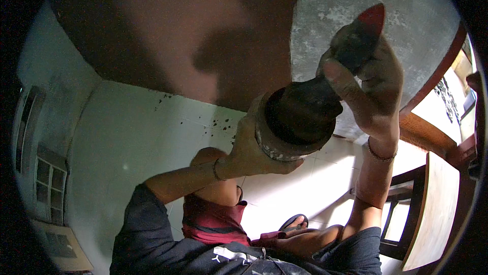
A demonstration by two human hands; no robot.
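My left hand [249, 150] is wrapped round the side of a round paint pot [292, 152] with a dark inside and light smears on its outer wall. The pot is tilted, its mouth facing up toward me. My right hand [378, 87] grips a dark-stained paintbrush [310, 97] by its handle, which ends in a red tip. The wide, dark head of the brush lies at the mouth of the pot, partly inside it. Shadow hides where the bristles end and how much paint is in the pot.
Ahead stands a wall with a brown section [193, 20] beside a patchy grey section [406, 36]. Dark spots [218, 123] dot the pale surface below the brown. A wooden-topped piece of furniture [437, 209] stands at the right. My sandalled foot [296, 222] rests on the tiled floor [325, 178].
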